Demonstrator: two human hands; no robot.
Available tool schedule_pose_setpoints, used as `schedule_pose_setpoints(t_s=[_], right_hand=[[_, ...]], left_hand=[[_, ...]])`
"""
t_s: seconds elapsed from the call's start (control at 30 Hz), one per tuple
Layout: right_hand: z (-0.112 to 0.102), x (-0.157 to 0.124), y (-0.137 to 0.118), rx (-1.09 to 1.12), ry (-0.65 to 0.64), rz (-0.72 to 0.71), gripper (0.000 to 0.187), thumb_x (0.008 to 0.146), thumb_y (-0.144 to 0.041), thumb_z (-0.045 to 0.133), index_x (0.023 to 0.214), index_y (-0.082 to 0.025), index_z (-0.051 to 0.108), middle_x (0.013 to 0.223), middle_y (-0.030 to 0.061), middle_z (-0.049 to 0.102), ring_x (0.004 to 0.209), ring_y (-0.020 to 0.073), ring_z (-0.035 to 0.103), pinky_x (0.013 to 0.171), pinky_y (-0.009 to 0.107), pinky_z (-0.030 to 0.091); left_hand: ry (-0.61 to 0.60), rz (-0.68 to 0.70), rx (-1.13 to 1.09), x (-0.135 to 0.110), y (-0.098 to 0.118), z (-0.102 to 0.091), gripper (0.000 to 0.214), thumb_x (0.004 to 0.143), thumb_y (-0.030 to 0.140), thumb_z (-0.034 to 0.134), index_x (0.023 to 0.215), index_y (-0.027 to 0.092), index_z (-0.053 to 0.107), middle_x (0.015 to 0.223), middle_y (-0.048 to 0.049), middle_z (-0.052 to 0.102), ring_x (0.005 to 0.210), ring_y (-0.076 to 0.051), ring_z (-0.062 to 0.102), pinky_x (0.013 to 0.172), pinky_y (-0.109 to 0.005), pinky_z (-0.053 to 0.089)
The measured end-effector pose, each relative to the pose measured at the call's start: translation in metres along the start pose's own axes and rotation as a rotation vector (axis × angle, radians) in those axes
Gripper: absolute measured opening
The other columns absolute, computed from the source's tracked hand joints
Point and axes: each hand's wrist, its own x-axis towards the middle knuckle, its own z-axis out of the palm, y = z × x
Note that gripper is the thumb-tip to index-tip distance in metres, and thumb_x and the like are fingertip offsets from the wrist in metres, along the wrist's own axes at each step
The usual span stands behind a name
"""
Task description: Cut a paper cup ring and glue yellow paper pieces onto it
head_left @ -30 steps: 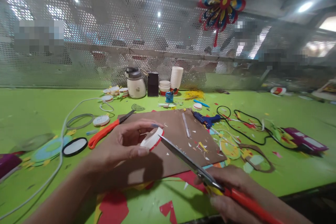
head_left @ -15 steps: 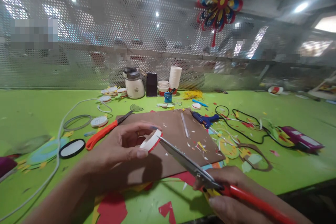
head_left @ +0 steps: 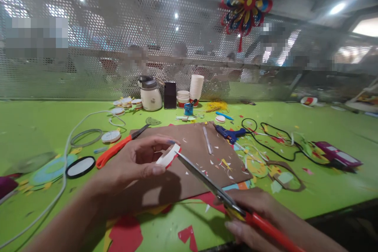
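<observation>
Between the thumb and fingers of my left hand (head_left: 132, 161) is a small round white piece with a red edge, like a cut-off paper cup base (head_left: 167, 157). It is tilted, its white side wall toward me. My right hand (head_left: 251, 214) grips a pair of scissors (head_left: 206, 179) with red handles. The blades look closed or nearly so, and their tip touches or almost touches the red edge of the piece. Both hands are over a brown board (head_left: 191, 138) strewn with paper scraps. Orange-handled scissors (head_left: 118, 149) lie just beyond my left hand.
A blue glue gun (head_left: 230, 134) with a black cord lies at the board's right corner. A white jug (head_left: 151, 96), a phone (head_left: 170, 95) and stacked paper cups (head_left: 196, 86) stand at the back. A white cable (head_left: 65, 165) crosses the left side. Red paper (head_left: 126, 234) lies in front.
The cup base has turned in my left fingers, showing more of its side. My right hand and the scissors have shifted slightly left, the tip staying at the red edge.
</observation>
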Motion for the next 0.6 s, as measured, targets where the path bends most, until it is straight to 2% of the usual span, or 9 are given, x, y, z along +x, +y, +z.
schedule_pose_setpoints(t_s=[0.03,0.17,0.3,0.43,0.6], right_hand=[[0.0,0.004,-0.004,-0.026,0.011,-0.038,0.025,0.09,-0.031,0.057,0.107,-0.024,0.074,0.094,0.0058,0.074,0.091,0.0241,0.067,0.085,0.032,0.054],[-0.001,0.011,-0.006,-0.129,-0.078,-0.075,0.022,0.088,-0.031,0.058,0.096,-0.02,0.075,0.081,0.0058,0.071,0.074,0.0228,0.067,0.072,0.031,0.056],[-0.003,0.008,0.002,-0.204,-0.059,-0.115,0.022,0.088,-0.031,0.057,0.095,-0.02,0.075,0.081,0.0066,0.072,0.074,0.022,0.067,0.067,0.028,0.055],[-0.003,0.007,0.005,-0.217,-0.074,-0.122,0.024,0.09,-0.028,0.055,0.101,-0.02,0.074,0.082,0.0054,0.073,0.076,0.0216,0.068,0.068,0.026,0.054],[-0.001,0.006,0.003,-0.189,0.023,-0.115,0.029,0.088,-0.024,0.055,0.108,-0.022,0.075,0.082,0.0045,0.074,0.075,0.0223,0.069,0.068,0.028,0.055]], left_hand=[[0.003,-0.005,0.0,0.0,-0.001,0.0,0.045,0.068,0.032,0.085,0.112,0.028,0.073,0.116,-0.004,0.072,0.099,-0.022,0.066,0.08,-0.025,0.052],[-0.083,0.052,-0.003,0.003,-0.001,0.001,0.048,0.069,0.035,0.083,0.114,0.023,0.072,0.112,-0.01,0.073,0.101,-0.027,0.065,0.083,-0.033,0.052],[-0.14,0.116,-0.052,0.007,0.004,0.001,0.045,0.071,0.03,0.082,0.115,0.024,0.073,0.114,-0.0112,0.073,0.1,-0.026,0.066,0.083,-0.033,0.052],[-0.137,0.101,-0.088,0.007,0.007,0.003,0.046,0.071,0.03,0.082,0.116,0.024,0.073,0.114,-0.0104,0.075,0.099,-0.026,0.068,0.086,-0.035,0.051],[-0.135,0.131,-0.108,0.006,0.006,0.005,0.046,0.073,0.029,0.081,0.118,0.026,0.072,0.121,-0.0098,0.073,0.109,-0.029,0.065,0.091,-0.037,0.05]])
